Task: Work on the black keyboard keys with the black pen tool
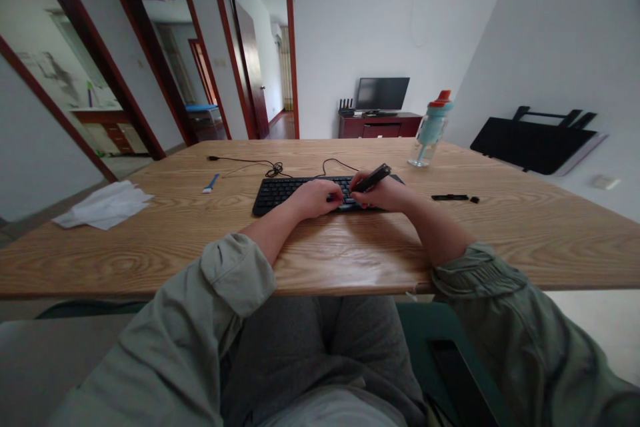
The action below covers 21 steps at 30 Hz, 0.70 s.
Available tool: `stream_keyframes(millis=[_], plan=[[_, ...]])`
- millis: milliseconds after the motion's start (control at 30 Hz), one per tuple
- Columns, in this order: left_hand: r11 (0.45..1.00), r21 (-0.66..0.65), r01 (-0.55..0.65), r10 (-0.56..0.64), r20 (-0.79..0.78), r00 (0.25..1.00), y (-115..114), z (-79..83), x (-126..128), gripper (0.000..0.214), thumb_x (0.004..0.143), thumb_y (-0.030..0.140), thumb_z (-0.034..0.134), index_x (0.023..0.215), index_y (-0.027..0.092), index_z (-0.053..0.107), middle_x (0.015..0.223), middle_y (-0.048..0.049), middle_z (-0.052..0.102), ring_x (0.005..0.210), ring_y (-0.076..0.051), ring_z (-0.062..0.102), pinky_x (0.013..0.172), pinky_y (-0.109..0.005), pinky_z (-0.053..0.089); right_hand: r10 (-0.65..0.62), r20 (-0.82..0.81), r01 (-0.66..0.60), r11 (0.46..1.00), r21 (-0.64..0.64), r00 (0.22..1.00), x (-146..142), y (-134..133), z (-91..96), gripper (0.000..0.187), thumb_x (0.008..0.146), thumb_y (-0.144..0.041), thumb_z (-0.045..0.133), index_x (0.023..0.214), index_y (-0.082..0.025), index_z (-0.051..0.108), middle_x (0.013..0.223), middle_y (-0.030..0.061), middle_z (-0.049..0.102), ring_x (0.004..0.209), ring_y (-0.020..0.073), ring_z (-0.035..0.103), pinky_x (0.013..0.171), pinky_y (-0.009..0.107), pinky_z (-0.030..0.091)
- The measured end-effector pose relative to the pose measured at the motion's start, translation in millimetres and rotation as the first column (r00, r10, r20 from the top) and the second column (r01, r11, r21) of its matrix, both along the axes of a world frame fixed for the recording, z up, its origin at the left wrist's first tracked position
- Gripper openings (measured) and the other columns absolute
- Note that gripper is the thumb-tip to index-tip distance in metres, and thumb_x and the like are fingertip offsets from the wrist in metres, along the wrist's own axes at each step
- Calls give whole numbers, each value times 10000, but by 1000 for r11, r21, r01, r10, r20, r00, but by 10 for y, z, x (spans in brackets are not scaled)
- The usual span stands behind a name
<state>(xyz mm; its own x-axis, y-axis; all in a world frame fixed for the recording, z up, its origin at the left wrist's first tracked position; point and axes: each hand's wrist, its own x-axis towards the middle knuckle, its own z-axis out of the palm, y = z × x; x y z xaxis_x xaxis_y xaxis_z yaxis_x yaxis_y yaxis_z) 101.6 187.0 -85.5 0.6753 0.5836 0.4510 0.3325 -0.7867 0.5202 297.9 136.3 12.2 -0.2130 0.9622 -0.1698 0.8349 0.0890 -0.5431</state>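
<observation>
A black keyboard (285, 192) lies on the wooden table (320, 247) in front of me, its cable running off to the back left. My left hand (316, 199) rests curled on the keyboard's middle, fingertips pressed to the keys. My right hand (383, 195) sits beside it at the keyboard's right end, closed round a slim dark tool (373, 178) that points up and to the right. What the left fingers pinch, if anything, is hidden.
A light blue water bottle (431, 128) with an orange cap stands at the back right. A black stick-like piece (450, 197) and a small cap lie to the right. A small blue brush (211, 183) and white cloths (104, 205) lie to the left.
</observation>
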Motion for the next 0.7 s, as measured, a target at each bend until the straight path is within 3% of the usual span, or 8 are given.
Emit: stream_keyframes(millis=[167,367,567,700], plan=[[991,-110,-71,80,83,993,10,15,-21,258,863,332,633,1078,219,719,949,-16,751,804,-160,665,728,-258,491,-33,-59,30,998,-51,998,36,82,8,183,771,-179,667,948,-193,622,662,-8,615,596,138,580,538,232,465],[991,-124,-59,62,19,998,49,-6,10,341,875,356,613,1165,226,737,1017,-37,766,871,-186,683,798,-287,510,-72,-73,59,983,-176,995,-7,205,53,233,730,-128,681,956,-181,658,700,8,638,592,137,579,559,253,495],[994,-100,-38,36,-12,999,52,28,-13,316,877,359,603,1097,201,767,1054,-56,765,901,-193,680,827,-283,508,4,-158,-30,986,-163,987,-9,250,19,231,695,-121,689,923,-156,693,726,9,660,597,118,571,556,229,492],[994,-102,-25,24,-9,1000,72,34,-41,301,867,361,604,1051,199,778,1002,-50,769,862,-194,676,787,-286,499,-12,-181,-11,992,-126,983,-61,246,-24,243,664,-102,714,901,-154,705,808,34,700,640,136,614,572,240,533]])
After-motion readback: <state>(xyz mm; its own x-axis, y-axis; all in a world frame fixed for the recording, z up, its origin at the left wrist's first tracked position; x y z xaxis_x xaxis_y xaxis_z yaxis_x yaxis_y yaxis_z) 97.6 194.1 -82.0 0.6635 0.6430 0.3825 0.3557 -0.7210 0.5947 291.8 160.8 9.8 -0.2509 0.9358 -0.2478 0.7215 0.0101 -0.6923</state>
